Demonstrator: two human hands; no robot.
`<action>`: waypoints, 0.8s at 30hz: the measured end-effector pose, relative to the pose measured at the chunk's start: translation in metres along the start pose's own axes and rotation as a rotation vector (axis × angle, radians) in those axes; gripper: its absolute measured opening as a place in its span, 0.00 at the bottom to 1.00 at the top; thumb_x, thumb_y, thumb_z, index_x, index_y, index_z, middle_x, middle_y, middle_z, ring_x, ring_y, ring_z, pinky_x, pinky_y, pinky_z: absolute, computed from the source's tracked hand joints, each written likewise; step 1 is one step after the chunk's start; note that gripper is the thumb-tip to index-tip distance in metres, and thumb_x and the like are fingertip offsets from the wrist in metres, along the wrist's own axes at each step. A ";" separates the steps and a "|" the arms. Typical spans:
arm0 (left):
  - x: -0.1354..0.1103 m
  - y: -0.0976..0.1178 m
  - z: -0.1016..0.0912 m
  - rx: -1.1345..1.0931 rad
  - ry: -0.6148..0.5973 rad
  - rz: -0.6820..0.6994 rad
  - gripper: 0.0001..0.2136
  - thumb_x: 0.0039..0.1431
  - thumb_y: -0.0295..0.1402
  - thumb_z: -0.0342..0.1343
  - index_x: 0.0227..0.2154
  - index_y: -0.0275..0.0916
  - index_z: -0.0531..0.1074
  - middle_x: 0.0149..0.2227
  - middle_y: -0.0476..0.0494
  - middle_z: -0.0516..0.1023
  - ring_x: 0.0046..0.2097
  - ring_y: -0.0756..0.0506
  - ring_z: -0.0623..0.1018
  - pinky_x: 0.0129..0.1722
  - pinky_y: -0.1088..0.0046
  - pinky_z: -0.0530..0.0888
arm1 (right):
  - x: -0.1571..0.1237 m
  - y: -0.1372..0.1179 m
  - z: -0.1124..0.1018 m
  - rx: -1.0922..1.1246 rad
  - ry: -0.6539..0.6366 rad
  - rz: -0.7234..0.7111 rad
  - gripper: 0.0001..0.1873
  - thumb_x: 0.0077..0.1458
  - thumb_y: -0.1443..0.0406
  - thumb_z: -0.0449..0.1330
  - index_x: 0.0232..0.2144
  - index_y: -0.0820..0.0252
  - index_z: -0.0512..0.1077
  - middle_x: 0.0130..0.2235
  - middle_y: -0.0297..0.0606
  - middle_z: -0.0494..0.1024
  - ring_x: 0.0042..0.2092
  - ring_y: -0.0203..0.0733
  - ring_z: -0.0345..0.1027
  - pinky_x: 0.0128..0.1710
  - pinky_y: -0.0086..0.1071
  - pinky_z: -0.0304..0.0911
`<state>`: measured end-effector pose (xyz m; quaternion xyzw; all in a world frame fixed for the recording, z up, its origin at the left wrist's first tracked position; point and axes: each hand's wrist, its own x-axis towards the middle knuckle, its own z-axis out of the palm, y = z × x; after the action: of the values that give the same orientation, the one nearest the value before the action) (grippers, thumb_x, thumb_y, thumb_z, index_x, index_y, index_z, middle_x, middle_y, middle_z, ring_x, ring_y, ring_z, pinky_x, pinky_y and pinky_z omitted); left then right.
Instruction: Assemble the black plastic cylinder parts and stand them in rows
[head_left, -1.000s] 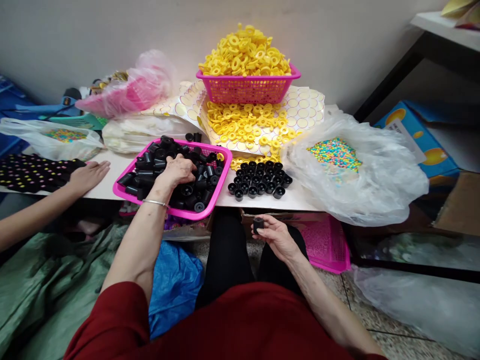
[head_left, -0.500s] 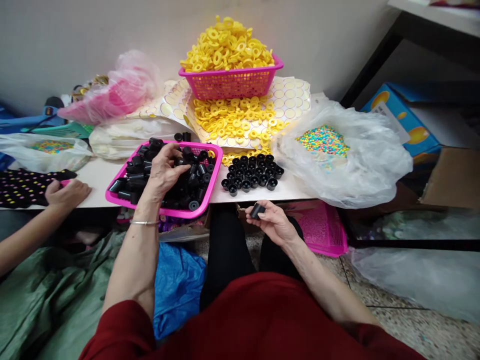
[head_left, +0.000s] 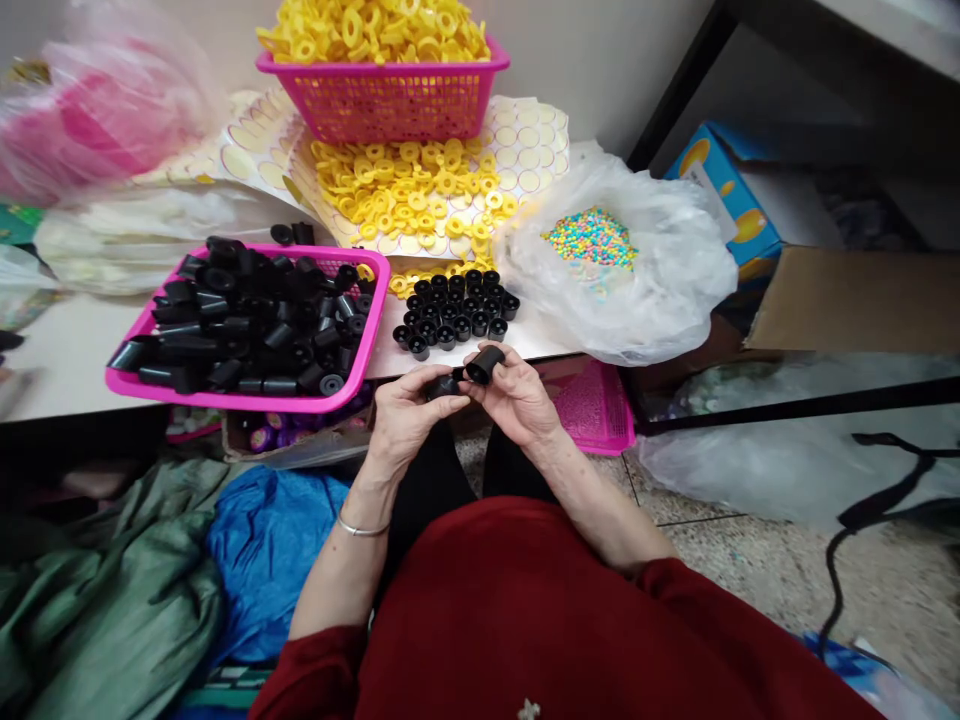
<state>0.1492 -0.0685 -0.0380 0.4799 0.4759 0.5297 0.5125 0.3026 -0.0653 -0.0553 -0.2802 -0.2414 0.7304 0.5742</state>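
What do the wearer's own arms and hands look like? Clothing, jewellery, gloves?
Dark red sleeves, the left and right both leaving the forearms bare. Left hand and right hand are ungloved. A thin silver bangle circles the left wrist; nothing shows on the right one.

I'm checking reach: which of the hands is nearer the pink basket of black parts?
Left. The left hand is right of the basket; the right hand lies farther right.
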 end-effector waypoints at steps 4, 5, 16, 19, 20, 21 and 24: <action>-0.006 -0.008 0.004 0.056 -0.012 0.014 0.19 0.33 0.34 0.74 0.33 0.41 0.82 0.35 0.45 0.81 0.40 0.45 0.79 0.46 0.66 0.75 | -0.006 0.003 -0.003 -0.095 0.051 -0.050 0.26 0.37 0.57 0.75 0.39 0.51 0.71 0.38 0.31 0.77 0.40 0.38 0.72 0.47 0.40 0.71; -0.007 -0.008 0.004 0.062 -0.004 -0.006 0.19 0.32 0.35 0.74 0.33 0.40 0.81 0.35 0.45 0.81 0.39 0.44 0.79 0.45 0.65 0.76 | -0.007 0.004 -0.003 -0.119 0.063 -0.061 0.26 0.37 0.57 0.75 0.39 0.52 0.71 0.38 0.31 0.77 0.40 0.39 0.72 0.47 0.39 0.71; -0.010 -0.013 0.013 0.027 0.044 -0.141 0.21 0.26 0.35 0.76 0.29 0.37 0.80 0.30 0.46 0.81 0.33 0.45 0.79 0.40 0.65 0.78 | -0.009 0.006 -0.010 -0.251 0.078 -0.141 0.25 0.35 0.58 0.75 0.37 0.53 0.72 0.38 0.33 0.79 0.43 0.40 0.73 0.54 0.39 0.66; -0.011 -0.014 0.015 -0.003 0.026 -0.115 0.24 0.26 0.36 0.76 0.33 0.37 0.81 0.35 0.44 0.82 0.38 0.42 0.81 0.44 0.63 0.79 | -0.011 0.008 -0.011 -0.313 0.072 -0.160 0.24 0.35 0.59 0.75 0.36 0.54 0.73 0.38 0.33 0.79 0.44 0.41 0.73 0.54 0.40 0.66; -0.012 -0.015 0.014 -0.008 0.006 -0.091 0.25 0.28 0.37 0.76 0.35 0.38 0.81 0.38 0.42 0.82 0.40 0.41 0.81 0.45 0.62 0.79 | -0.012 0.009 -0.011 -0.328 0.072 -0.163 0.23 0.36 0.59 0.74 0.36 0.54 0.73 0.39 0.33 0.79 0.44 0.42 0.74 0.53 0.41 0.66; -0.012 -0.017 0.013 0.005 -0.018 -0.057 0.25 0.31 0.38 0.75 0.37 0.38 0.81 0.41 0.41 0.82 0.42 0.40 0.81 0.47 0.61 0.78 | -0.012 0.009 -0.011 -0.339 0.078 -0.169 0.22 0.37 0.60 0.74 0.36 0.54 0.74 0.39 0.33 0.80 0.44 0.42 0.74 0.53 0.40 0.66; -0.013 -0.030 0.008 0.231 -0.049 0.121 0.20 0.44 0.41 0.70 0.41 0.41 0.80 0.45 0.39 0.81 0.47 0.39 0.80 0.52 0.59 0.75 | -0.011 0.013 -0.012 -0.318 0.152 -0.169 0.20 0.36 0.61 0.74 0.35 0.55 0.75 0.38 0.33 0.80 0.41 0.40 0.74 0.51 0.38 0.67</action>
<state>0.1595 -0.0803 -0.0676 0.5762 0.4913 0.4894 0.4325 0.3035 -0.0788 -0.0711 -0.4004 -0.3325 0.6091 0.5984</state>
